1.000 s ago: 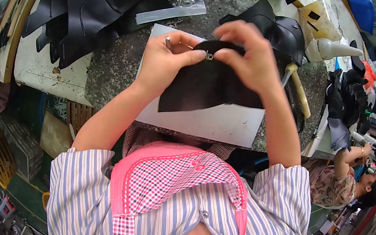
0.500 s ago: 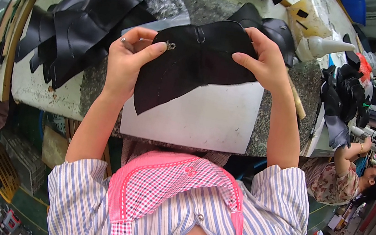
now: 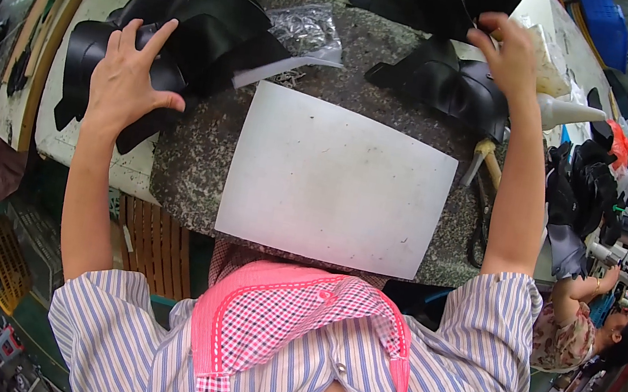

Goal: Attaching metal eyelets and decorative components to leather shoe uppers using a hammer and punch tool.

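**Changeover between black pieces, arms reaching outward**

The long pale-topped bench point(image 3: 100, 156) carries a dark speckled slab of stone-like material point(image 3: 188, 179), and on that slab lies a flat white rectangular board point(image 3: 337, 183), taken here as the clock's centre. At 10 o'clock sits a broad heap of curved, smooth black leather-like pieces point(image 3: 210, 46); towards 1 o'clock, at the far side, a single wide black leather-like panel point(image 3: 430, 1) lies beyond a smaller bunch of folded black leather-like pieces point(image 3: 441, 84).

The left hand point(image 3: 126, 77) is over the heap between 9 and 10 o'clock, its grip spread wide with nothing visibly held. The right hand point(image 3: 511, 59), between 1 and 2 o'clock, has finger and thumb at the panel's edge; whether that grip pinches it or only touches, I cannot tell.

The step appears to be setting the panel aside while reaching for another piece. The next move probably calls for freeing the right grip cleanly, and for the left to close on one piece alone, without dragging its overlapping neighbours
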{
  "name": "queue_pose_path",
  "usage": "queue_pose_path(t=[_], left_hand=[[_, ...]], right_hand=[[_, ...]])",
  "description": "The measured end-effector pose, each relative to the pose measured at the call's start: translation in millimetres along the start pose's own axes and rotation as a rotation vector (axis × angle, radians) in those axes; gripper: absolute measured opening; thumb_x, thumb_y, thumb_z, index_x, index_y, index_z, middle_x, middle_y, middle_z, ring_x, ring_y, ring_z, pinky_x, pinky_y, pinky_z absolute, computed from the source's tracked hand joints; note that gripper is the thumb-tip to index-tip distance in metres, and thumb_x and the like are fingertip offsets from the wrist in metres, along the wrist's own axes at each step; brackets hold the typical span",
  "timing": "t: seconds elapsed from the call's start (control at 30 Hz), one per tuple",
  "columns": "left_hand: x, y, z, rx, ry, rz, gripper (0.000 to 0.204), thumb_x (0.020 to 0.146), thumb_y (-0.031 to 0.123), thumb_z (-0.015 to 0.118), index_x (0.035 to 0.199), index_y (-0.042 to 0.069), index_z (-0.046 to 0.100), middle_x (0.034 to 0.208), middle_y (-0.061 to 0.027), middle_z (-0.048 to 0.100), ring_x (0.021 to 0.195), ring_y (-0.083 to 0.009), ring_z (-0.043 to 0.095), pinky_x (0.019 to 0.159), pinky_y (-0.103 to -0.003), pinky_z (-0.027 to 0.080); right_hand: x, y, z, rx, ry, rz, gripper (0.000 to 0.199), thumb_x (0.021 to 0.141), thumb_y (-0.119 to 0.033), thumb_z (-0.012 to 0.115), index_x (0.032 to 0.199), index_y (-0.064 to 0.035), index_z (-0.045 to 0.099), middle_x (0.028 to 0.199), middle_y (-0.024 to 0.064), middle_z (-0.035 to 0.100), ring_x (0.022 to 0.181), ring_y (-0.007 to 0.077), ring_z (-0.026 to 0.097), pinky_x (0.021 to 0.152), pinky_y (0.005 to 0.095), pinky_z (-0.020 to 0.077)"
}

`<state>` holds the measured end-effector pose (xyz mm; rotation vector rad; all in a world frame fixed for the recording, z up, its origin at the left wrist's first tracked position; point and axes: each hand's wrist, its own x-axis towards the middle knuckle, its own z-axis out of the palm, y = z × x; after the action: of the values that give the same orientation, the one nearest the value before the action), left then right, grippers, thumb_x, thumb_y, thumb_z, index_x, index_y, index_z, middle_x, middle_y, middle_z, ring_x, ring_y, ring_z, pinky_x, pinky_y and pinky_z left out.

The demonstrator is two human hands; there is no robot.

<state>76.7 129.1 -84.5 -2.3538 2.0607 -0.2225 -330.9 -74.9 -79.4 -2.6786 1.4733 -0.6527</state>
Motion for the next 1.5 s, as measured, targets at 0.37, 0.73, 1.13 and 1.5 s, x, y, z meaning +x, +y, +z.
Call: queue_pose_path(t=[0.37, 0.73, 1.13, 1.5], left_hand=[[3.5, -15.4, 18.6, -0.122, 0.113, 0.275, 0.067, 0.061, 0.009, 0.065, 0.122, 0.024, 0.043, 0.102, -0.0126, 0.054, 0.093, -0.0268, 0.048, 0.076, -0.034, 0.044], [-1.4, 8.4, 0.9, -0.248, 0.600, 0.187, 0.045, 0.067, 0.001, 0.061, 0.109, 0.017, 0.058, 0.081, -0.0048, 0.058, 0.072, -0.0198, 0.051, 0.066, -0.030, 0.044], [-73.9, 116.8, 6.8, -0.707, -0.020, 0.781, 0.061, 0.049, 0.042, 0.072, 0.098, 0.009, 0.059, 0.098, -0.0110, 0.054, 0.075, -0.0255, 0.050, 0.065, -0.034, 0.044], [37.1, 63.9, 61.8, -0.695, 0.333, 0.182, 0.043, 0.066, 0.036, 0.067, 0.099, 0.011, 0.059, 0.088, -0.0081, 0.054, 0.079, -0.0262, 0.055, 0.068, -0.035, 0.045]], right_hand=[[-96.0, 14.4, 13.2, -0.264, -0.237, -0.091, 0.050, 0.067, -0.009, 0.061, 0.114, -0.0213, 0.051, 0.119, 0.0060, 0.049, 0.109, 0.0259, 0.046, 0.089, 0.0349, 0.0379], [-158.4, 0.4, -52.8, -0.712, -0.218, 0.043, 0.035, 0.064, -0.007, 0.060, 0.097, -0.0154, 0.061, 0.107, 0.0053, 0.056, 0.110, 0.0253, 0.044, 0.086, 0.0371, 0.0366], [-5.5, -130.9, 119.8, 0.466, -0.137, -0.082, 0.046, 0.069, -0.020, 0.067, 0.112, -0.0127, 0.051, 0.109, 0.0107, 0.050, 0.085, 0.0224, 0.053, 0.074, 0.0327, 0.0425], [18.6, -86.2, 103.8, 0.606, -0.189, 0.034, 0.015, 0.069, -0.010, 0.067, 0.076, -0.0013, 0.057, 0.072, -0.0003, 0.051, 0.065, 0.0053, 0.050, 0.057, 0.0196, 0.0400]])
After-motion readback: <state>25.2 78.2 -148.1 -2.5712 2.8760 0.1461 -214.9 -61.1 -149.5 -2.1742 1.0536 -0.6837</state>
